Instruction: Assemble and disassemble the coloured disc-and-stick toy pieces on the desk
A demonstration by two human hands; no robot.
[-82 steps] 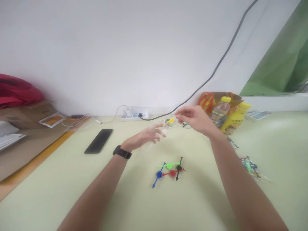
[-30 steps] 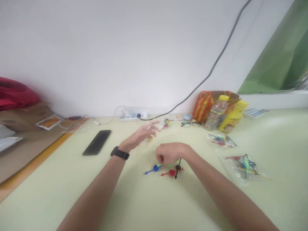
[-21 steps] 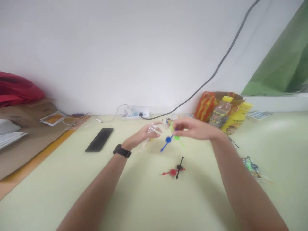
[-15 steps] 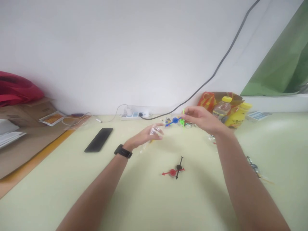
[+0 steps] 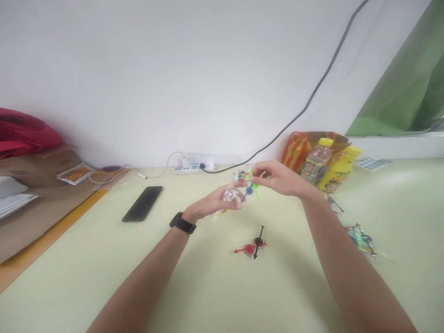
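My left hand [image 5: 217,201], wearing a black watch at the wrist, is closed around a crumpled clear plastic bag [image 5: 230,194]. Across from it, my right hand [image 5: 274,178] pinches a blue arrow spinner [image 5: 249,190] and a bright green spinner [image 5: 255,186] between thumb and fingers. The blue arrow's tip lies close by the bag and the left fingertips; whether it touches them I cannot tell. Below both hands, a red arrow spinner [image 5: 249,249] and a black arrow spinner [image 5: 258,241] lie crossed on the pale table [image 5: 222,291].
Bagged spinners [image 5: 364,240] lie beside my right forearm. Behind it stand a clear bottle [image 5: 317,159], a yellow bottle [image 5: 340,170] and a red-yellow bag [image 5: 294,150]. A black phone [image 5: 143,203] lies at left. A power strip [image 5: 194,165] with a dark cable rests by the wall.
My right hand has moved left and slightly down with the blue and green spinners, closer to the bag. My left hand has shifted a little right. The red and black spinners stay put.
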